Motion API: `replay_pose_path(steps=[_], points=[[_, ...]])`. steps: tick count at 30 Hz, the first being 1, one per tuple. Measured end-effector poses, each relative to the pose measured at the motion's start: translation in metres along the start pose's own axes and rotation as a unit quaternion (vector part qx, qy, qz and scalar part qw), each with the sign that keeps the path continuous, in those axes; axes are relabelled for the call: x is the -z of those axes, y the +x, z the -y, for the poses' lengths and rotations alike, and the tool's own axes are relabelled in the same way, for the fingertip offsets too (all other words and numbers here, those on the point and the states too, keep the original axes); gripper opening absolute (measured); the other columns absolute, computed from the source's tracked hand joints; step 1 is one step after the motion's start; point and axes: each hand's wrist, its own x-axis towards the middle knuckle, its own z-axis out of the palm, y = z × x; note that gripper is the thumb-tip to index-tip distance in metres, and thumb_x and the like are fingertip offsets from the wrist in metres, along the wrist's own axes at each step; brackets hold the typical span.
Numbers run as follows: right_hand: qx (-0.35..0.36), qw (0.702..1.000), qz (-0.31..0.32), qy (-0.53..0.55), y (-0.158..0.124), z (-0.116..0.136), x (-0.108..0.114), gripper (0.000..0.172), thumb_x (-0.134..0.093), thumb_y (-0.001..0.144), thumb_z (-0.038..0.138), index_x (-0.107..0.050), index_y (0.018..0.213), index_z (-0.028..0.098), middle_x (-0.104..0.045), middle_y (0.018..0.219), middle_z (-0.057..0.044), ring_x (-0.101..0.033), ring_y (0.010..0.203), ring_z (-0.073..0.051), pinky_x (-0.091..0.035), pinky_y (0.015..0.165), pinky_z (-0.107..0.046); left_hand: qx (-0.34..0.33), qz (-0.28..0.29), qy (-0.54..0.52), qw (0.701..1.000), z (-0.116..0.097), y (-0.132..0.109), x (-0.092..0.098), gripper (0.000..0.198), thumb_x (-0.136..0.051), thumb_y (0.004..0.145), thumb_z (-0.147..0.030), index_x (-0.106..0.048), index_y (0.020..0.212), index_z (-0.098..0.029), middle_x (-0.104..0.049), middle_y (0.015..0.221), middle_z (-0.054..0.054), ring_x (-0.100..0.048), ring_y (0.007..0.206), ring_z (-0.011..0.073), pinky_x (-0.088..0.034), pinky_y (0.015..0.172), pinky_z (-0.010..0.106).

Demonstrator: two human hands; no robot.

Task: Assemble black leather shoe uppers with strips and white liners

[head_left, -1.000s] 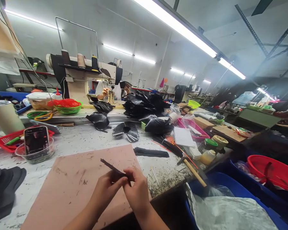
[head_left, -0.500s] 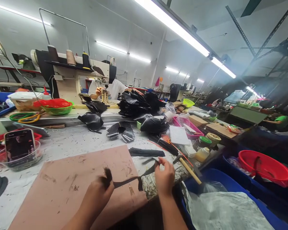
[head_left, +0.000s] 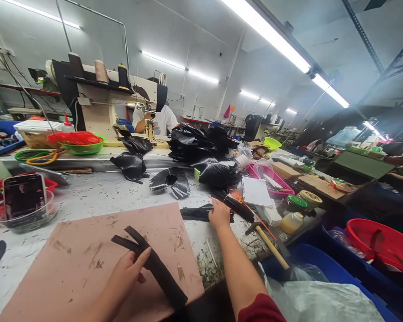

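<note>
In the lower left-centre of the frame, the left hand (head_left: 129,270) is closed in a pinch on loose black strips (head_left: 166,279), its thumb lying over them. Their upper ends fork apart above the hand, while one long length slants down to the right, reaching the near edge of the pink board (head_left: 36,279) under them. The right hand (head_left: 220,214), just right of the frame's centre, is at a flat black bundle (head_left: 194,213) just beyond the board's upper right corner; the bundle shows on both sides of it. Its fingers are bent and bunched rather than spread, but their tips are hidden, so I cannot tell whether they grip anything. A thin white stick (head_left: 211,252) lies below that hand, near the forearm, and a hammer (head_left: 272,247) with a wooden handle rests farther right, apart from both hands.
</note>
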Motion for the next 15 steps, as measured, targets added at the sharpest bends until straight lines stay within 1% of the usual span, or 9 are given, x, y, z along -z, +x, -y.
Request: replay_pose_path(steps=[3,4,5,7,9,10,11,13,15], points=[[0.019,0.998,0.054,0.039,-0.042,0.025,-0.002,0.06,-0.052,0.063,0.012,-0.046,0.123,0.011,-0.047,0.126,-0.016,-0.037,0.121,-0.03,-0.024,0.1,-0.044,0.012,0.016,-0.024,1.0,0.002,0.002,-0.005,0.049,-0.055,0.051,-0.067,-0.046,0.05,-0.019,-0.052,0.048,-0.002,-0.047,0.037,0.0142,-0.042,0.046,0.031],[0.039,0.99,0.099,0.095,-0.059,0.036,0.0,0.061,-0.051,0.067,0.015,-0.041,0.127,0.013,-0.047,0.126,-0.015,-0.037,0.12,-0.029,-0.026,0.099,-0.044,0.014,0.025,-0.039,0.999,0.003,0.003,-0.008,0.049,-0.055,0.05,-0.067,-0.046,0.05,-0.019,-0.053,0.049,-0.001,-0.046,0.037,0.0136,-0.041,0.044,0.03],[0.067,0.966,0.174,0.178,-0.076,0.048,0.004,0.061,-0.051,0.069,0.018,-0.038,0.129,0.017,-0.052,0.12,-0.012,-0.044,0.114,-0.026,-0.033,0.095,-0.041,0.014,0.032,-0.055,0.998,0.003,0.004,-0.011,0.049,-0.056,0.05,-0.067,-0.046,0.051,-0.019,-0.053,0.048,-0.001,-0.044,0.037,0.0129,-0.039,0.043,0.029],[0.096,0.879,0.333,0.326,-0.105,0.07,0.012,0.06,-0.053,0.07,0.02,-0.037,0.127,0.024,-0.06,0.098,-0.004,-0.058,0.089,-0.019,-0.044,0.079,-0.033,0.013,0.033,-0.083,0.996,0.003,0.006,-0.018,0.046,-0.059,0.052,-0.063,-0.047,0.052,-0.018,-0.051,0.046,-0.002,-0.042,0.038,0.0117,-0.036,0.041,0.027],[0.09,0.83,0.379,0.4,-0.117,0.083,0.019,0.051,-0.05,0.071,0.016,-0.041,0.12,0.025,-0.059,0.083,0.001,-0.058,0.073,-0.014,-0.045,0.067,-0.027,0.037,0.028,-0.116,0.992,-0.001,0.007,-0.023,0.042,-0.063,0.053,-0.057,-0.049,0.055,-0.018,-0.049,0.045,-0.003,-0.04,0.039,0.0106,-0.032,0.04,0.024],[0.09,0.828,0.38,0.402,-0.114,0.085,0.021,0.045,-0.048,0.071,0.013,-0.044,0.114,0.025,-0.058,0.078,0.002,-0.057,0.069,-0.013,-0.044,0.064,-0.025,0.056,0.033,-0.146,0.987,-0.004,0.008,-0.024,0.041,-0.064,0.054,-0.056,-0.051,0.059,-0.017,-0.051,0.048,-0.003,-0.041,0.04,0.0105,-0.031,0.039,0.023],[0.096,0.843,0.371,0.377,-0.106,0.084,0.024,0.038,-0.047,0.071,0.012,-0.047,0.107,0.024,-0.058,0.076,0.003,-0.056,0.068,-0.012,-0.043,0.064,-0.023,0.077,0.042,-0.184,0.979,-0.008,0.009,-0.023,0.041,-0.063,0.055,-0.055,-0.053,0.066,-0.017,-0.054,0.054,-0.001,-0.042,0.042,0.0105,-0.03,0.038,0.022],[0.117,0.89,0.347,0.273,-0.079,0.072,0.029,0.026,-0.047,0.071,0.011,-0.052,0.093,0.023,-0.059,0.075,0.003,-0.056,0.07,-0.011,-0.042,0.065,-0.022,0.11,0.053,-0.264,0.957,-0.015,0.013,-0.014,0.043,-0.059,0.061,-0.055,-0.055,0.081,-0.017,-0.06,0.07,0.002,-0.045,0.046,0.0107,-0.029,0.037,0.02],[0.128,0.921,0.328,0.168,-0.045,0.053,0.033,0.019,-0.048,0.069,0.009,-0.056,0.081,0.021,-0.062,0.076,0.003,-0.057,0.073,-0.012,-0.041,0.068,-0.022,0.119,0.032,-0.312,0.942,-0.02,0.016,0.003,0.043,-0.054,0.066,-0.055,-0.054,0.089,-0.019,-0.061,0.082,0.004,-0.046,0.048,0.0104,-0.03,0.037,0.02]])
